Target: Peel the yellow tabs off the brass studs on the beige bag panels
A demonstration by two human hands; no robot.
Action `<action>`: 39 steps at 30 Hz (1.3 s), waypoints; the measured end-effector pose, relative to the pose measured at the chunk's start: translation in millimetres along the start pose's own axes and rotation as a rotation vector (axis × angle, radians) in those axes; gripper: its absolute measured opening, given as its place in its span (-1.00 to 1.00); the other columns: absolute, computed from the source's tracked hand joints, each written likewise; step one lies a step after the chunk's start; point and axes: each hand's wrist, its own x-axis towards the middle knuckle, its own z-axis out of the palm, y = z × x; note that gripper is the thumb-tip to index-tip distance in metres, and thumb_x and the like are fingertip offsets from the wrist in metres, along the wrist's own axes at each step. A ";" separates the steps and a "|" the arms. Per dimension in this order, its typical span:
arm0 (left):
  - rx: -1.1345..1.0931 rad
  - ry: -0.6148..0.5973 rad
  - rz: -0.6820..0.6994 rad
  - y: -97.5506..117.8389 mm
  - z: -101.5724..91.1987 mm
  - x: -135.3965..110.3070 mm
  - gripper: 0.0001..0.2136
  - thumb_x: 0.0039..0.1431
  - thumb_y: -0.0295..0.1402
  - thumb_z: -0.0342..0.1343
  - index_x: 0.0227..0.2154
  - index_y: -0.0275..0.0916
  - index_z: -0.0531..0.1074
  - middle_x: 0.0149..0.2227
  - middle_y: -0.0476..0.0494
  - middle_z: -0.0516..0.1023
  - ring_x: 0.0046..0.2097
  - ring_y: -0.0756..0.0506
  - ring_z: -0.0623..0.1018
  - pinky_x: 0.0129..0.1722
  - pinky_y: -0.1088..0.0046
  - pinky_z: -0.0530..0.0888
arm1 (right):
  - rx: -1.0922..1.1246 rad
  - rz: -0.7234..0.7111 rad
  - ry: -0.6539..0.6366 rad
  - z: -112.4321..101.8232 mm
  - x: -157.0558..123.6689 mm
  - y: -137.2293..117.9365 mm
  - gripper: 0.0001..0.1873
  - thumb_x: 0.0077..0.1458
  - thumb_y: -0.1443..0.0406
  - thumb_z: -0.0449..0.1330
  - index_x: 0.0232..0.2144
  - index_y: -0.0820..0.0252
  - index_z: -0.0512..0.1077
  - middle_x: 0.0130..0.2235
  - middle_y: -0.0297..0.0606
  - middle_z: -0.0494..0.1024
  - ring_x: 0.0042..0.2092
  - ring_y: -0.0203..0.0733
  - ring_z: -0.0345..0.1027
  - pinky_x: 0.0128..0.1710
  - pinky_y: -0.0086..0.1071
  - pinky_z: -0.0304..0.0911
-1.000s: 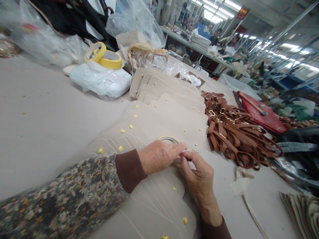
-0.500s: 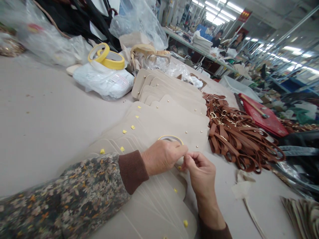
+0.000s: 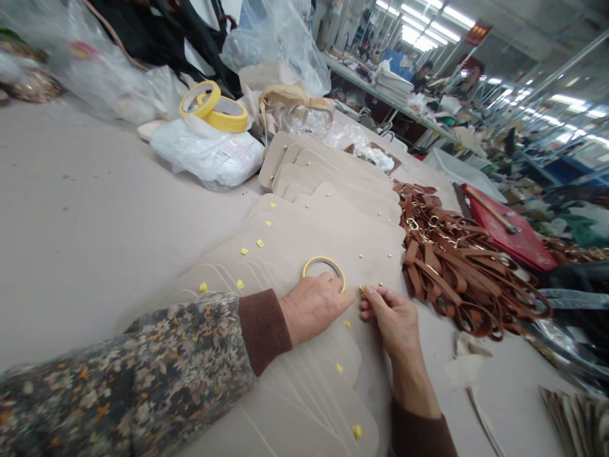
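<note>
Beige leather panels (image 3: 333, 228) lie fanned in an overlapping row across the table, several marked with small yellow tape squares (image 3: 203, 287) and brass studs. My left hand (image 3: 314, 306) rests knuckles-up on the panels with its fingers curled around a thin yellow tape roll (image 3: 323, 261). My right hand (image 3: 391, 317) is beside it, thumb and fingers pinched on a small yellow piece at a panel's edge, close to a brass stud (image 3: 380, 285).
A heap of brown leather straps (image 3: 451, 266) lies to the right, with a red case (image 3: 507, 227) beyond it. Two yellow tape rolls (image 3: 216, 109) sit on a white plastic bag (image 3: 209, 155) at the back. Other people work at a far table.
Both hands have moved slightly forward and lower onto the panels. The right hand's pinch has gone from mid-air beside the left fingertips down to the panel edge.
</note>
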 end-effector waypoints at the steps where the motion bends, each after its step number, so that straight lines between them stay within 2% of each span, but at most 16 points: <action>1: 0.001 -0.018 -0.007 0.0 -0.7 0.2 -0.92 0.28 -0.49 -0.05 -0.29 -0.24 0.33 -0.30 -0.14 0.44 -0.22 -0.17 0.45 -0.36 0.38 0.40 | -0.028 -0.006 -0.003 1.5 0.5 -0.9 -0.60 -0.13 0.02 0.33 -0.45 0.28 0.48 -0.59 -0.37 0.47 -0.62 -0.40 0.31 -0.61 -0.55 0.24; 9: -0.025 -0.083 -0.029 1.4 -7.0 1.2 -0.89 0.28 -0.51 -0.08 -0.30 -0.26 0.33 -0.28 -0.17 0.44 -0.22 -0.19 0.45 -0.36 0.34 0.43 | -0.310 -0.080 0.016 7.8 2.8 -12.5 -0.66 -0.05 0.06 0.24 -0.47 0.25 0.49 -0.65 -0.42 0.41 -0.66 -0.37 0.27 -0.67 -0.54 0.22; 14: -0.013 -0.064 -0.030 -0.1 -3.6 0.9 -0.88 0.28 -0.51 -0.09 -0.27 -0.25 0.34 -0.29 -0.18 0.43 -0.24 -0.18 0.44 -0.36 0.34 0.42 | -0.230 -0.052 0.038 4.2 4.8 -7.0 -0.54 -0.11 0.03 0.29 -0.24 0.24 0.45 -0.63 -0.45 0.43 -0.67 -0.33 0.27 -0.73 -0.49 0.24; 16: -0.011 -0.055 -0.032 -0.9 -2.3 0.7 -0.88 0.28 -0.52 -0.09 -0.27 -0.25 0.34 -0.29 -0.17 0.43 -0.24 -0.18 0.44 -0.36 0.34 0.42 | -0.135 -0.041 0.040 1.2 3.5 -3.3 -0.52 -0.14 0.02 0.32 -0.27 0.24 0.42 -0.60 -0.41 0.46 -0.64 -0.31 0.31 -0.71 -0.48 0.27; 18: -0.017 -0.050 -0.037 -1.4 -1.6 0.6 -0.88 0.28 -0.51 -0.09 -0.27 -0.25 0.34 -0.30 -0.16 0.43 -0.24 -0.17 0.43 -0.34 0.34 0.42 | -0.080 -0.039 0.002 -1.4 0.9 -0.9 -0.57 -0.14 0.01 0.32 -0.38 0.26 0.44 -0.58 -0.36 0.48 -0.60 -0.31 0.34 -0.65 -0.47 0.31; 21: -0.035 -0.064 -0.045 -1.3 -2.3 0.9 -0.88 0.28 -0.51 -0.09 -0.27 -0.25 0.34 -0.29 -0.17 0.43 -0.23 -0.17 0.43 -0.33 0.34 0.42 | -0.182 -0.066 0.006 -1.3 -2.6 -0.4 -0.58 -0.10 0.00 0.29 -0.42 0.28 0.52 -0.61 -0.34 0.46 -0.59 -0.31 0.32 -0.59 -0.46 0.32; 24: -0.038 -0.072 -0.043 -0.8 -4.6 1.6 -0.88 0.27 -0.52 -0.08 -0.27 -0.26 0.34 -0.28 -0.18 0.44 -0.23 -0.17 0.43 -0.33 0.34 0.42 | -0.392 -0.132 0.072 4.6 -2.0 -2.4 -0.60 0.01 0.00 0.20 -0.40 0.25 0.55 -0.63 -0.33 0.46 -0.59 -0.26 0.33 -0.57 -0.42 0.27; 27: -0.038 -0.091 -0.043 -0.5 -6.9 2.8 -0.87 0.27 -0.54 -0.09 -0.27 -0.27 0.34 -0.28 -0.19 0.44 -0.22 -0.17 0.44 -0.33 0.34 0.43 | -0.603 -0.267 0.120 11.8 1.2 -5.1 -0.65 0.09 0.06 0.13 -0.41 0.18 0.55 -0.58 -0.30 0.52 -0.52 -0.21 0.40 -0.47 -0.39 0.25; 31: -0.035 -0.085 -0.035 -1.2 -5.4 2.8 -0.87 0.27 -0.54 -0.10 -0.28 -0.27 0.33 -0.28 -0.18 0.44 -0.23 -0.18 0.44 -0.33 0.33 0.44 | -0.775 -0.501 0.086 10.9 3.2 -8.1 -0.69 0.15 0.15 0.06 -0.37 0.16 0.55 -0.43 -0.23 0.60 -0.39 -0.17 0.45 -0.33 -0.37 0.25; 35: -0.017 -0.082 -0.029 -1.3 -5.7 -0.7 -0.88 0.26 -0.55 -0.09 -0.30 -0.26 0.32 -0.28 -0.17 0.44 -0.23 -0.18 0.45 -0.34 0.34 0.44 | -0.647 -0.535 -0.078 -4.2 7.7 -6.4 -0.66 0.18 0.15 0.03 -0.26 0.16 0.55 -0.28 -0.19 0.63 -0.29 -0.15 0.47 -0.22 -0.33 0.30; 39: 0.020 -0.076 -0.062 1.8 -25.9 -0.3 -0.87 0.26 -0.56 -0.10 -0.29 -0.27 0.32 -0.29 -0.17 0.46 -0.24 -0.16 0.46 -0.31 0.34 0.45 | -0.533 -0.571 -0.012 -10.8 19.3 -0.4 -0.65 0.18 0.24 0.00 -0.13 0.21 0.50 -0.16 -0.15 0.60 -0.17 -0.13 0.46 -0.11 -0.25 0.32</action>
